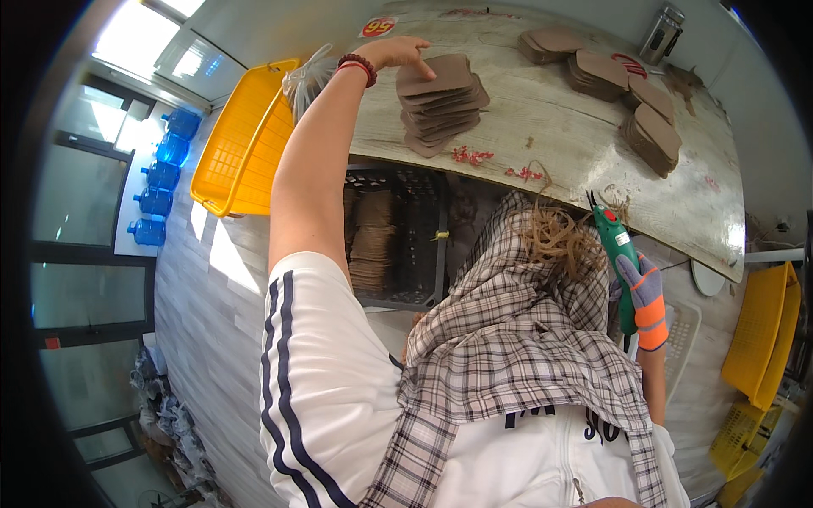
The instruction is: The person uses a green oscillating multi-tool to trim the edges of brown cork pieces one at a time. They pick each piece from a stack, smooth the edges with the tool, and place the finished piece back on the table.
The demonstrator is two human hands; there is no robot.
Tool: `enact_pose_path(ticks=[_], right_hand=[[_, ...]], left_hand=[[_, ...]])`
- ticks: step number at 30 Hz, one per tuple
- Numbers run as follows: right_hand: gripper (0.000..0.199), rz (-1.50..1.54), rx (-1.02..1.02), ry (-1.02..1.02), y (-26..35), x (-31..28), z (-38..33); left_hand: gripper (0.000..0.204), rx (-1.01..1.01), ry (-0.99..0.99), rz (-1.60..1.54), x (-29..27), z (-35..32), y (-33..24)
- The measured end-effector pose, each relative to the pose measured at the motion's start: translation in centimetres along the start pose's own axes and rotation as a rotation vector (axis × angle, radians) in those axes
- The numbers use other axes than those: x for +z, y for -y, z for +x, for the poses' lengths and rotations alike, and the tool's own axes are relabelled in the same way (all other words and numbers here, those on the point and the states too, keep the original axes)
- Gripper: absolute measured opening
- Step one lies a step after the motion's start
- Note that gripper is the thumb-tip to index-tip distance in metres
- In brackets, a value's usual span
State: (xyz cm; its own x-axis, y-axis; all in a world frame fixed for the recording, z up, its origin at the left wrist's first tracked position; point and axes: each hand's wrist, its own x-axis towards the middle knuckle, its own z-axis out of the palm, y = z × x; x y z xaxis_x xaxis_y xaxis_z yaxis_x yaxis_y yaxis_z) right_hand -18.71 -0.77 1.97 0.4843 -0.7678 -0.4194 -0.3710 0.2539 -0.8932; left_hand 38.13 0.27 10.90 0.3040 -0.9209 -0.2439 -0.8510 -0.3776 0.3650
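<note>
My bare left hand (394,55), with beaded bracelets at the wrist, reaches to the far edge of a stack of brown flat pieces (442,106) on the worktable. Its fingers are apart, and one digit rests on or just over the top piece. In a grey and orange glove, my right hand (645,296) is closed round green electric scissors (616,237) with a red button. Their dark blades point up, close to the table's near edge. Brown offcut strips (559,241) lie on the checked apron (517,339) over my lap, beside the tool.
More brown stacks (652,140) lie on the right of the pale worktable (542,110), near a metal flask (662,34). Below the table, a black crate (436,288) holds more brown pieces. A yellow basket (241,144) stands left; other yellow baskets (758,330) stand right.
</note>
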Motion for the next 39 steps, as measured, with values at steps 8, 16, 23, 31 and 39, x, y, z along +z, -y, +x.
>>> enact_pose_path(ticks=[8,16,23,31,39], right_hand=[[0.033,0.063,0.068,-0.041,0.0,0.7,-0.2],[0.033,0.113,0.029,0.007,-0.5,0.4,0.3],[0.032,0.134,-0.010,0.004,-0.6,0.3,0.2],[0.033,0.142,-0.052,-0.109,2.0,0.6,3.5],[0.044,-0.127,-0.137,-0.170,5.4,2.5,9.6]], left_hand=[[0.077,-0.126,0.226,-0.199,1.4,-0.8,-3.6],[0.089,0.076,-0.199,-0.011,4.3,-4.6,-4.0],[0.055,0.343,-0.518,0.219,8.4,-9.5,-9.8],[0.066,0.270,-0.468,0.042,14.4,-6.0,-15.7],[0.077,0.224,-0.369,0.199,16.7,-2.8,-16.1]])
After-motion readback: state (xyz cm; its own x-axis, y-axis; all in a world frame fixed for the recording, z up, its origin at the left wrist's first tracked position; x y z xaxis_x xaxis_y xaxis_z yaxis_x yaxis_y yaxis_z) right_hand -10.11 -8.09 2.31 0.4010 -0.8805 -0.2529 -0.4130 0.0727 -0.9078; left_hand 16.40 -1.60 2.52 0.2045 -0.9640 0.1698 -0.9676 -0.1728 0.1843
